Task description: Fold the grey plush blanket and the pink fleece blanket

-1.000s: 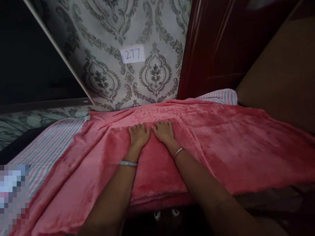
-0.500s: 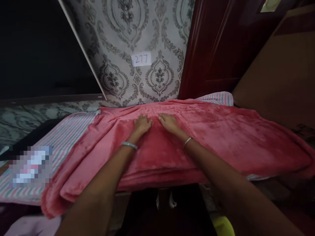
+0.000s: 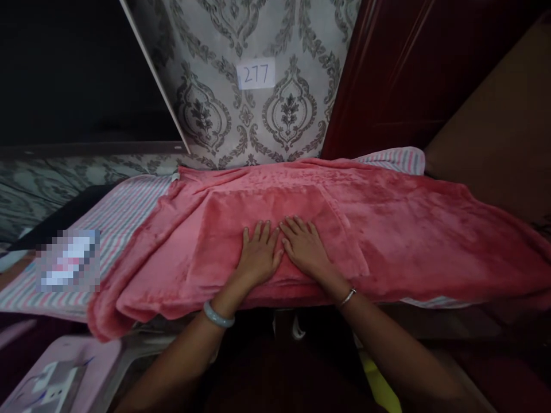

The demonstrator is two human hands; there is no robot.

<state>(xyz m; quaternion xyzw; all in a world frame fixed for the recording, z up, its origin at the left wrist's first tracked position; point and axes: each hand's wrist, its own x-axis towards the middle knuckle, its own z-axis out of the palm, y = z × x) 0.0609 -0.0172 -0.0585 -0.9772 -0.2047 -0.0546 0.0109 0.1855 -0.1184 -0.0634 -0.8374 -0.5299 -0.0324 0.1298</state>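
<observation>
A pink plush blanket (image 3: 422,229) lies spread over a long surface against the wall. Near its middle is a squarish plush patch, like a pocket or folded piece (image 3: 228,218), in the same pink. My left hand (image 3: 259,252) rests flat on this piece with fingers spread, a pale bangle around the wrist. Beside it my right hand (image 3: 305,244) also lies flat, fingers apart, wearing a thin bracelet. The two hands are close together, their index fingers almost meeting. Neither holds anything.
A striped cloth (image 3: 129,201) shows under the blanket at the left. A dark screen (image 3: 86,74) stands behind on the left, a dark red door (image 3: 387,74) on the right. A paper marked 277 (image 3: 256,73) is on the wallpaper. A pink stool (image 3: 86,355) stands lower left.
Both hands have slid toward me over the plush piece, from its far edge to its nearer half. The view has tilted down a little.
</observation>
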